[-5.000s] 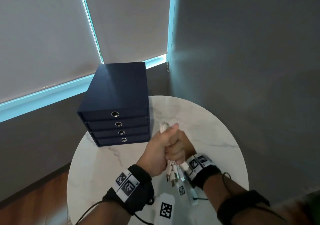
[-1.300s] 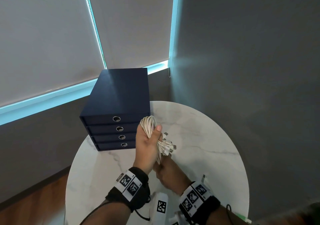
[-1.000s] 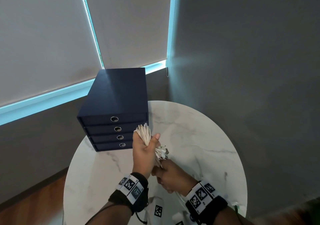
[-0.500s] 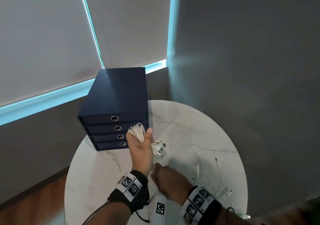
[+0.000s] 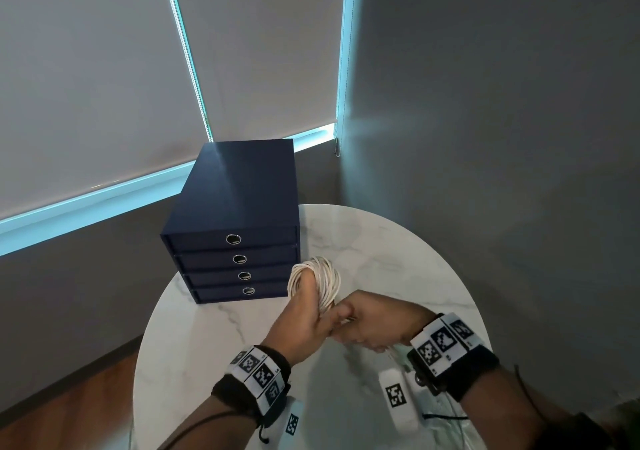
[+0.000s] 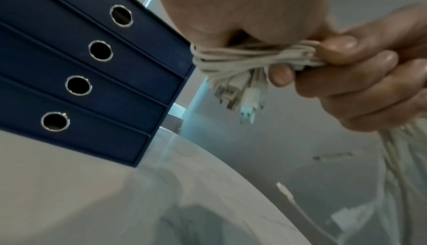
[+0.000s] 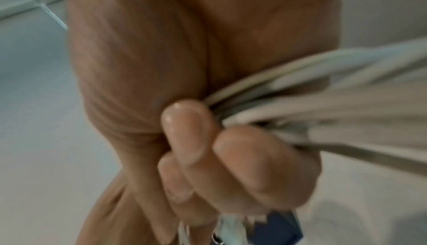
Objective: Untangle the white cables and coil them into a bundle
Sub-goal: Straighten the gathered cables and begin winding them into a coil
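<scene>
Over a round white marble table [image 5: 398, 259], my left hand [image 5: 306, 314] grips a coiled bundle of white cables [image 5: 317, 276], whose loops stick up above the fist. In the left wrist view the bundle [image 6: 231, 57] is wound crosswise with cable, and several connector plugs [image 6: 242, 99] hang below it. My right hand [image 5: 367, 325] meets the left from the right, fingers [image 6: 358, 77] curled round the strands. The loose cable strands [image 7: 323, 113] run taut out of that fist and trail down toward the table [image 6: 404, 166].
A navy four-drawer box [image 5: 235, 238] stands at the table's back left, close to the bundle. Two white blocks with black-and-white tags [image 5: 396, 397] [image 5: 292, 422] lie near the front edge. One loose plug end [image 6: 285, 192] rests on the tabletop. A grey wall rises on the right.
My right hand has come up from below the left hand to its right side, pulling the loose strands against the bundle. The left hand kept hold of the coil.
</scene>
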